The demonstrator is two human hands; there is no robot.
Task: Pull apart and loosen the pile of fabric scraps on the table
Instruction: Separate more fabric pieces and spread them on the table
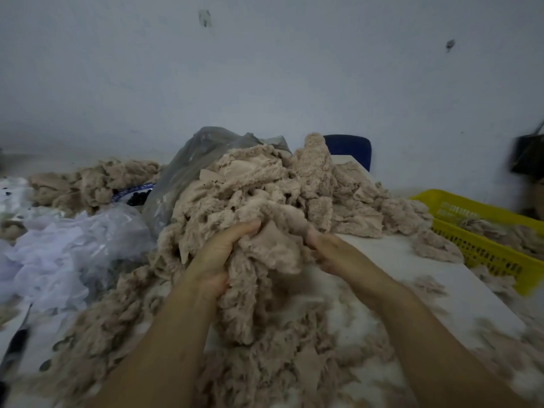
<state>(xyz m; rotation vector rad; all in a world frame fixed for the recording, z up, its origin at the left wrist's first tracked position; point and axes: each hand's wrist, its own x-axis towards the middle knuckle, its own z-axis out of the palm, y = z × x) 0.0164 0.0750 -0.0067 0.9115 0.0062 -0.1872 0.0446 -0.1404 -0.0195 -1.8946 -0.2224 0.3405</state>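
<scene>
Two hands: left hand [217, 257] at 7 o'clock, right hand [334, 251] at 5. Two heaps of fabric scraps: big pile [265, 184] at centre, smaller heap [94, 181] at 9. Two plastic bags: grey bag [188, 166] at 10, white bag [73, 248] at 8. One yellow basket [485, 254] at 3. One blue chair [350, 148] at 2.

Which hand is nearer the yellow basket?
Right. The right hand grips scraps left of the basket; the left hand grips them farther left.

Scraps [259, 195] hide the fingertips of the left hand [217, 260] and right hand [332, 254]. The basket [482, 254] runs off the right edge. The dark thing [527, 154] above it is blurry.
</scene>
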